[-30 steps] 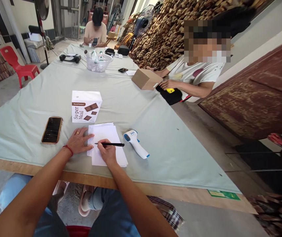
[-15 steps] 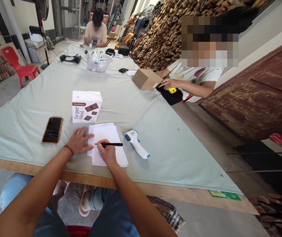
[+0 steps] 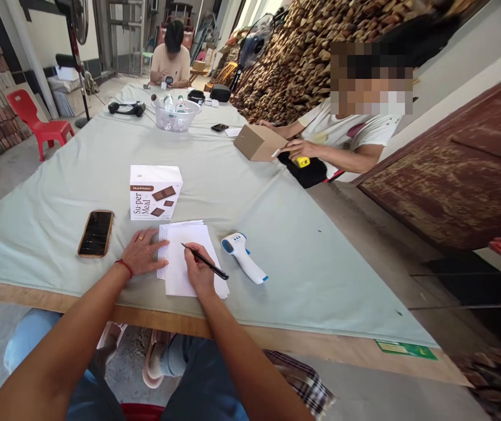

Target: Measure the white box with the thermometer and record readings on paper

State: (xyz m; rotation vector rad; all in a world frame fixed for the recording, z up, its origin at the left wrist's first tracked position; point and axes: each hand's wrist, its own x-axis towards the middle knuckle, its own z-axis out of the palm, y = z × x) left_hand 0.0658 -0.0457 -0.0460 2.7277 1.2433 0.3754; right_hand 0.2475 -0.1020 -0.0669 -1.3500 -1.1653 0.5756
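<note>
My right hand (image 3: 199, 272) grips a black pen (image 3: 208, 263), its tip over the upper part of a white sheet of paper (image 3: 179, 279). Whether the tip touches the paper I cannot tell. Fingers apart, my left hand (image 3: 142, 252) lies flat at the left edge of the sheets, where a strip with small marks (image 3: 161, 252) shows from beneath. Just beyond the paper stands a white "Super Meal" box (image 3: 154, 202). A white and blue infrared thermometer (image 3: 245, 258) lies to the right of the paper, and a phone in an orange-brown case (image 3: 96, 234) to the left of my left hand.
A cloth-covered table (image 3: 303, 263) spreads ahead. Farther back are a clear plastic basin (image 3: 178, 121) with bottles, a black phone (image 3: 220, 127) and a headset-like black device (image 3: 126, 109). On the right a person holds a cardboard box (image 3: 259, 143); another person (image 3: 170, 61) sits at the far end.
My right hand has moved right across the paper, and the pen has turned so its rear end points down to the right. My left hand stays in place.
</note>
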